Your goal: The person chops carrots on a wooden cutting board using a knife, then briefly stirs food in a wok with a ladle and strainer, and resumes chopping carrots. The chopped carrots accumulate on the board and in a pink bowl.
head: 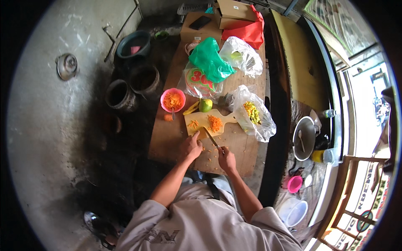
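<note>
My right hand [226, 159] is closed around the handle of a kitchen knife [211, 137], whose blade tip reaches the near edge of a wooden cutting board [203, 135]. My left hand [191, 146] is at the board's near left edge with its index finger extended; whether it holds anything cannot be told. Diced carrot [214, 123] is heaped mid-board, and a few carrot strips [193, 124] lie to its left. Beyond the board are a green round fruit [205, 105] and a yellow, banana-like piece [191, 108]. A pink bowl [163, 102] of shredded carrot with a spoon stands at the left.
An open plastic bag [267, 127] of chopped vegetables lies right of the board. Farther back on the wooden table [176, 141] are a green bag [210, 59], a clear bag [251, 59] and cardboard boxes [201, 29]. Buckets stand on the left; a wok [304, 150] sits on the right-hand counter.
</note>
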Motion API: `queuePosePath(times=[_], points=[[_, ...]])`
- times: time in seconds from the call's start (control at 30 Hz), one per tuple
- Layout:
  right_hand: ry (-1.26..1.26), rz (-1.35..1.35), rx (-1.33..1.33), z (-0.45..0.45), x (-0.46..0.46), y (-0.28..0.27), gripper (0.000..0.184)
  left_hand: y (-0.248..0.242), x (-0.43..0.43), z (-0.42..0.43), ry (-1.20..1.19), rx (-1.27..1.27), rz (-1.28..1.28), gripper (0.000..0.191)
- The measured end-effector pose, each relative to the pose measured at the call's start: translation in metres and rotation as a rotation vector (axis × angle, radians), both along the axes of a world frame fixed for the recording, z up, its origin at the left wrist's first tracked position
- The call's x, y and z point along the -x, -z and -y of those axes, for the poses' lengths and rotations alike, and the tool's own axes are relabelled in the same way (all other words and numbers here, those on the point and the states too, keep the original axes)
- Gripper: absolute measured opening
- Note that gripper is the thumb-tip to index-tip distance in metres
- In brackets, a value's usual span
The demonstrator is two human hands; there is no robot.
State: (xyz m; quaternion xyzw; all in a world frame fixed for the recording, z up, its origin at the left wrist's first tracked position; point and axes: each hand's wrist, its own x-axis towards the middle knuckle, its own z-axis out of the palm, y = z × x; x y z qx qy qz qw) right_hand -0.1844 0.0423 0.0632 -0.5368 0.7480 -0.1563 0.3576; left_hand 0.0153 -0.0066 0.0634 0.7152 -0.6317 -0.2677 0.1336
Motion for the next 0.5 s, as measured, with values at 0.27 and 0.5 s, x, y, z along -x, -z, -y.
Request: queuePosePath(times=[0.27, 0.5], points=[[0.009, 0.177, 0.121, 0.006, -0.014, -0.004, 0.036, 0.048, -0.001, 0.034, -0.353, -0.069, -0.226, 0.031], [0.1, 0.337, 0.119, -0.02, -0.006, -0.019, 0.039, 0.065, 0.012, 0.046, -0.257, 0.244, 0.023, 0.018]])
